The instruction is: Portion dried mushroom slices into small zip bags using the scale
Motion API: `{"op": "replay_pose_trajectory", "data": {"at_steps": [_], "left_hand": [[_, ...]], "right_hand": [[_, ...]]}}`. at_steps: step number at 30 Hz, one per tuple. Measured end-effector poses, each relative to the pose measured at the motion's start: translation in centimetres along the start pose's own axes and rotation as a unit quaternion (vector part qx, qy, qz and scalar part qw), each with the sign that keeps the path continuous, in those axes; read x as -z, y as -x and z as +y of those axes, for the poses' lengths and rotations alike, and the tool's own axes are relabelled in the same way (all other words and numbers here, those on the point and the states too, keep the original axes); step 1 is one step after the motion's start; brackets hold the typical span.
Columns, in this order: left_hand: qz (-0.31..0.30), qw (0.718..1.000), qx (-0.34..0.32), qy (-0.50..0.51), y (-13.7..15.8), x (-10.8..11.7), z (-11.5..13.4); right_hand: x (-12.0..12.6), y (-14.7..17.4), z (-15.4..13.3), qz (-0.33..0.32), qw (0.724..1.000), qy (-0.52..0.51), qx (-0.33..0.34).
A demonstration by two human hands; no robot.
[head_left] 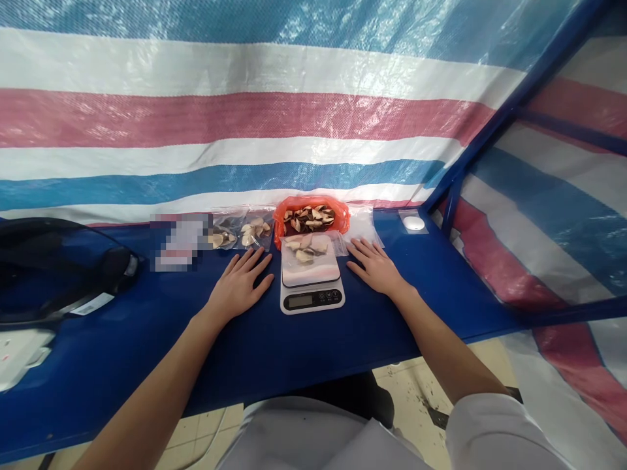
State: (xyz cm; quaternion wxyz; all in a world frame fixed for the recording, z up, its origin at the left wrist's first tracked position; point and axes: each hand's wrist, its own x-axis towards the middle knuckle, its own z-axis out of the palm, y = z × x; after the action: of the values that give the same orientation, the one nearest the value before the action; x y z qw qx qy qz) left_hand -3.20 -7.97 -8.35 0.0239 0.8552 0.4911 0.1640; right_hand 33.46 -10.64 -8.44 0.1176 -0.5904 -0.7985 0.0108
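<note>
Both hands — left hand (241, 283), right hand (376, 266) — lie flat, fingers spread, flanking the slab-shaped scale (312, 282).

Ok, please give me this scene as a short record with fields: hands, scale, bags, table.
left hand: flat on table, left of scale, holds nothing
right hand: flat on table, right of scale, holds nothing
scale: between the hands, clear bag of pale slices on it
red bag: open behind scale, holds slices
table: blue
</note>
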Motion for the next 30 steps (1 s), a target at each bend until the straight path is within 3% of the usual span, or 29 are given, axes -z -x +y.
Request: {"op": "replay_pose_trajectory", "data": {"at_steps": [11,16,19,23,30], "left_hand": [[0.012,1.0,-0.002,0.008,-0.1,0.1,0.0],[0.068,0.996,-0.004,0.056,-0.6,1.0,0.5],[0.107,0.989,0.001,0.102,-1.3,2.1,1.4],[0.114,0.98,-0.014,0.164,-3.0,3.1,3.0],[0.076,0.972,-0.06,0.216,-5.2,2.8,4.9]], "right_hand": [[0.2,0.0,-0.2,0.008,1.0,0.002,0.001],[1.2,-0.1,-0.4,0.044,0.998,-0.033,-0.009],[2.1,-0.5,-0.9,0.084,0.989,-0.118,-0.04],[2.8,-1.8,-1.9,0.12,0.94,-0.306,-0.094],[2.3,-4.3,-3.2,0.116,0.791,-0.57,-0.19]]}}
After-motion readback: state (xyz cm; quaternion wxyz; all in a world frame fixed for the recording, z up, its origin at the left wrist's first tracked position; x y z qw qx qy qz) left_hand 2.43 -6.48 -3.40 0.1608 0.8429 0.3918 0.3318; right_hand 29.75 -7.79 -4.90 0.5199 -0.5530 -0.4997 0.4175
